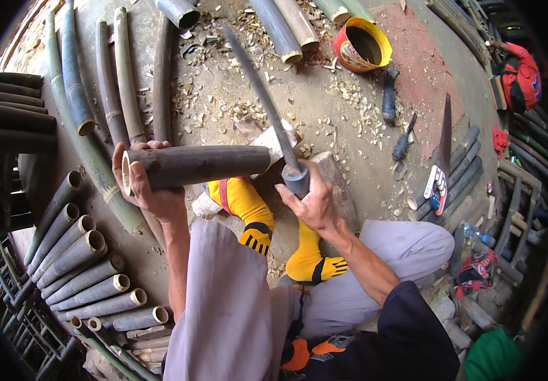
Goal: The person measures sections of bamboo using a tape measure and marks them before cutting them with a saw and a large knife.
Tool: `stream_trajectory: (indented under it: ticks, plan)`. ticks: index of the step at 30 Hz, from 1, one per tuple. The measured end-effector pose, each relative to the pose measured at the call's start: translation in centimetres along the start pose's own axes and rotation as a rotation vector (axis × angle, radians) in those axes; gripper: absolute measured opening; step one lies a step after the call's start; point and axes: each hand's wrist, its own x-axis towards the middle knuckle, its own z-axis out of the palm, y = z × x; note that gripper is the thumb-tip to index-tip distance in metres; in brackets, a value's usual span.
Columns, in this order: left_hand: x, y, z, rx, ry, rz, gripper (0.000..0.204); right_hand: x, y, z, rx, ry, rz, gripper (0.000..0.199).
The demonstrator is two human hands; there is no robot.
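A dark bamboo tube (204, 166) lies nearly level in my left hand (150, 184). The fingers and thumb wrap its left end, where the pale cut rim shows. My right hand (312, 202) is closed around the grey cylindrical handle of a machete (262, 89). Its long dark blade points up and to the left, away from me, just past the tube's right end. Below the tube are my feet in yellow socks (248, 206) with black marks. A pale piece of wood (274, 143) and a wooden block (336, 184) lie on the ground by the machete.
Cut bamboo tubes (96, 273) are stacked at the left. Long bamboo poles (125, 76) lie at the far left. Wood chips surround a red and yellow bucket (343, 54). At right lie a small sheathed-looking tool (389, 98), a knife (402, 145) and a handsaw (440, 171).
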Motion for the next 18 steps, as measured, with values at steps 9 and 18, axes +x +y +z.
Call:
stream_trajectory:
  ticks: [9, 18]
  plan:
    - [-0.3, 0.0, -0.6, 0.019, -0.241, -0.007, 0.057, 1.3, 7.2, 0.4, -0.215, -0.273, 0.287, 0.04]
    - [0.8, 1.2, -2.8, 0.174, -0.408, -0.081, 0.072, 0.1, 7.0, 1.4, -0.295, -0.291, 0.329, 0.036]
